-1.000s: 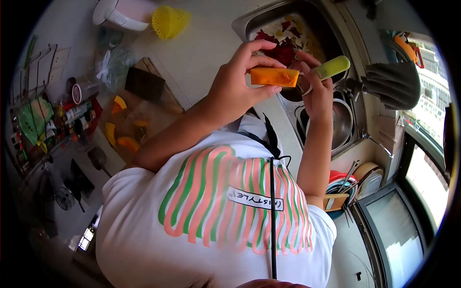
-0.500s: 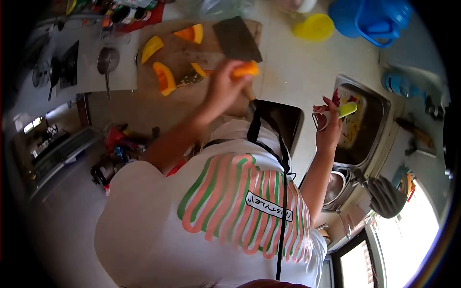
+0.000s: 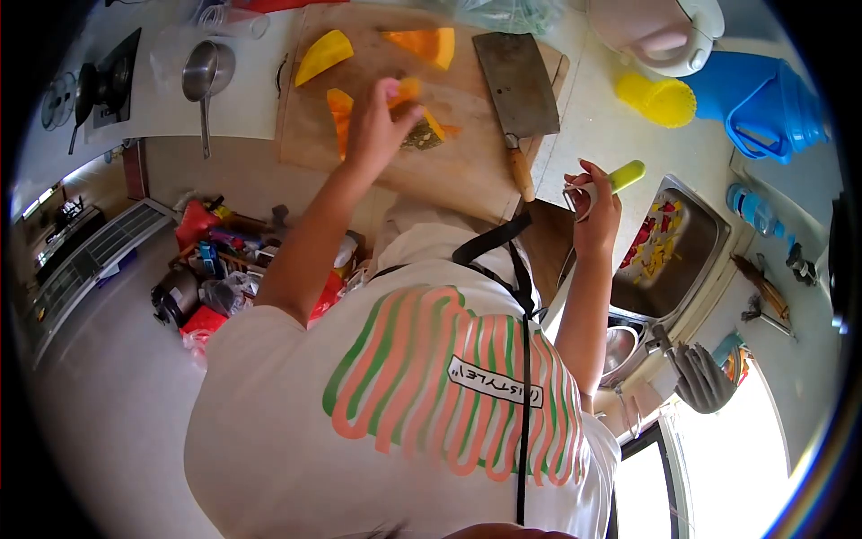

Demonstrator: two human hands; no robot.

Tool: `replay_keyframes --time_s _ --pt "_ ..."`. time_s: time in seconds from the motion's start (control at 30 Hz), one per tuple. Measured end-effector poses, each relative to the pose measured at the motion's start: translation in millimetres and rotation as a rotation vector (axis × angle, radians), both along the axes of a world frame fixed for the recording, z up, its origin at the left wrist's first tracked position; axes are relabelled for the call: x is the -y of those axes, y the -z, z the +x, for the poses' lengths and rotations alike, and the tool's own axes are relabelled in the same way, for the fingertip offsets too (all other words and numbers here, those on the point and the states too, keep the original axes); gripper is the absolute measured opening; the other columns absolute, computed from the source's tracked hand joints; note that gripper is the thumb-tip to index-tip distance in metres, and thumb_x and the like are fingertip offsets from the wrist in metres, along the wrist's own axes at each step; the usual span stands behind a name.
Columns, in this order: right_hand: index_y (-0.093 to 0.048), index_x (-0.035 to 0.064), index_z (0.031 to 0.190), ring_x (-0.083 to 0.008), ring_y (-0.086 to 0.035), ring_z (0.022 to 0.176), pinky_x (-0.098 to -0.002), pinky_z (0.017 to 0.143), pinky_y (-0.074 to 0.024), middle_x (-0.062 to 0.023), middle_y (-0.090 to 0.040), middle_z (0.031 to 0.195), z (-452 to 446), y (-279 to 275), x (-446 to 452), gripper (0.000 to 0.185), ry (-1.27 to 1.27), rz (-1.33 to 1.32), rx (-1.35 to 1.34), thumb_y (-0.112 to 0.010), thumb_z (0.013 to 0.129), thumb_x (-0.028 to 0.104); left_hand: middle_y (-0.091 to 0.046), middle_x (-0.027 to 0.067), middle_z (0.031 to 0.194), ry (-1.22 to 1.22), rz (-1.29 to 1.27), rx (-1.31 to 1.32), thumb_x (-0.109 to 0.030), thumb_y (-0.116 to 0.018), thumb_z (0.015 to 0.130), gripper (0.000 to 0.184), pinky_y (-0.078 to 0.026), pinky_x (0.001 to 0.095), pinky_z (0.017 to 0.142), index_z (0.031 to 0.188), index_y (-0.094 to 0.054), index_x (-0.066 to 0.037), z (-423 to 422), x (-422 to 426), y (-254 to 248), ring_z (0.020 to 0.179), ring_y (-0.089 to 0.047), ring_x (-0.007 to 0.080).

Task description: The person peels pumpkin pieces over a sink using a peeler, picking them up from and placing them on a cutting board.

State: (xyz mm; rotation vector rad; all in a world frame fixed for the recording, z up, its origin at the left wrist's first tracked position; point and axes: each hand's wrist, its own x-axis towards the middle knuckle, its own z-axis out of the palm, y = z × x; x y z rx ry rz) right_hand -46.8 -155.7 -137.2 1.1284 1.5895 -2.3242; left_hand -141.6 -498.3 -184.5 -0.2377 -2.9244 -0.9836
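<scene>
My left hand is over the wooden cutting board, its fingers around a blurred orange pumpkin piece. Beside that hand lie a pumpkin wedge and another piece, with a patch of seeds and pulp against it. Farther back on the board are a yellow-skinned wedge and an orange wedge. My right hand grips a peeler with a lime-green handle, raised near the counter edge, left of the sink.
A cleaver lies on the board's right side, wooden handle toward me. Colourful peelings sit in the metal sink. Behind are a yellow container, a blue jug and a pale kettle. A saucepan stands left.
My left hand has moved left and back over the board with the pumpkin piece, away from the cleaver. My right hand still holds the peeler. The view has shifted.
</scene>
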Motion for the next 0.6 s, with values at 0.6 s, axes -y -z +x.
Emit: replay_keyframes --time_s 0.6 --pt "-0.064 -0.0023 0.109 -0.0139 -0.058 0.087 -0.0258 0.08 -0.0438 -0.0062 -0.064 0.093 -3.9 -12.9 107.9 0.031 0.058 0.084 -0.056 -0.049 0.095 0.021 -0.061 0.0104 0.105 0.236 0.385 0.538 -0.025 -0.081 0.075 0.062 -0.05 0.0342 0.082 0.122 -0.049 -0.001 -6.2 -4.9 -13.2 0.099 -0.061 0.0217"
